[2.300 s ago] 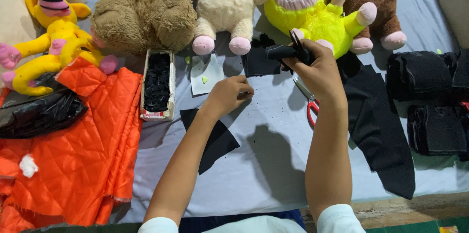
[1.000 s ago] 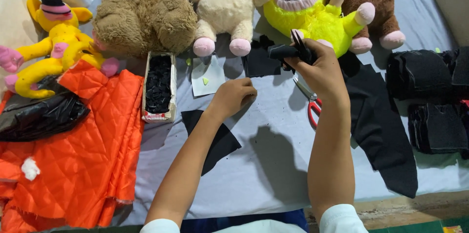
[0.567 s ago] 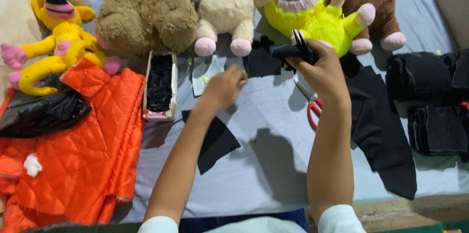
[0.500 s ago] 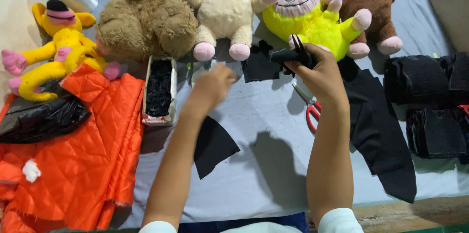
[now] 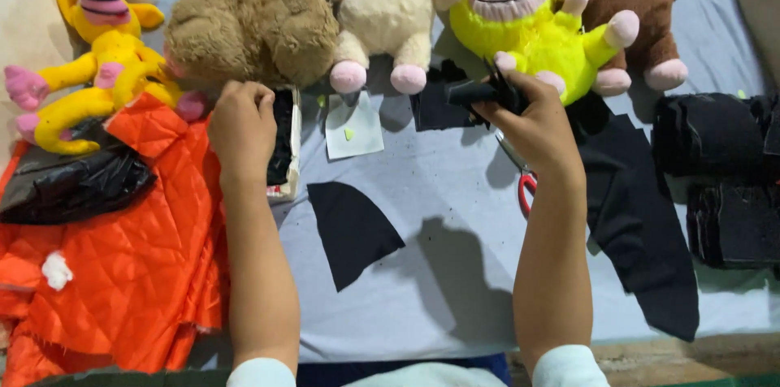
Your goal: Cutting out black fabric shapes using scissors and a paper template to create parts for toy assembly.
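The grey cloth-covered table (image 5: 455, 273) is basically a staging area. Across the back sits a row of plush toys: shaggy brown bear (image 5: 252, 21), cream one (image 5: 382, 13), neon-yellow doll (image 5: 536, 30). The quilted orange fabric (image 5: 122, 257) is heaped at the left, clear of the middle. A curved black felt cut-out (image 5: 349, 229) lies flat between the arms. The left hand (image 5: 242, 123) curls down over the small open box of black pieces (image 5: 282, 143) — fingers bent in, can't tell if it's got one. The right hand (image 5: 532, 123) is closed around a rolled black fabric piece (image 5: 475, 93), held up by the yellow doll's feet, above the red-handled scissors (image 5: 524, 184).
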